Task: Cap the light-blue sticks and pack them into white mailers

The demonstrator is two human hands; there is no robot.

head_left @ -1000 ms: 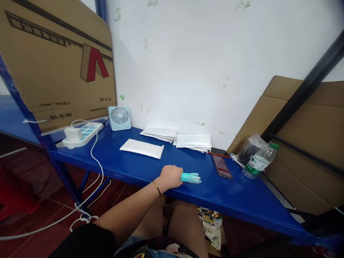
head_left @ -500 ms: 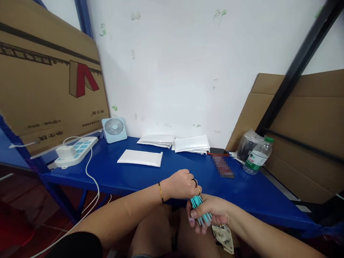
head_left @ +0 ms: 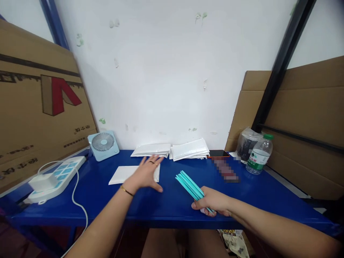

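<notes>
Gripping teal sticks (head_left: 189, 185) over the worktop (head_left: 166, 206), right hand (head_left: 215, 200) was closed; left hand (head_left: 144, 174) was spread, empty, over 1 white packet (head_left: 120, 174). Clear bag (head_left: 249, 134) held something dark; bottle (head_left: 258, 158) fill unclear.

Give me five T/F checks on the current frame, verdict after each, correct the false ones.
1. The right hand holds a bundle of turquoise sticks. True.
2. The left hand is balled into a fist. False: it is open, with its fingers spread.
3. The left hand partly hides a single white packet on the blue table. True.
4. The bottle has a red cap. False: its cap is green.
5. The fan is in the picture's left half, near the wall. True.
</notes>
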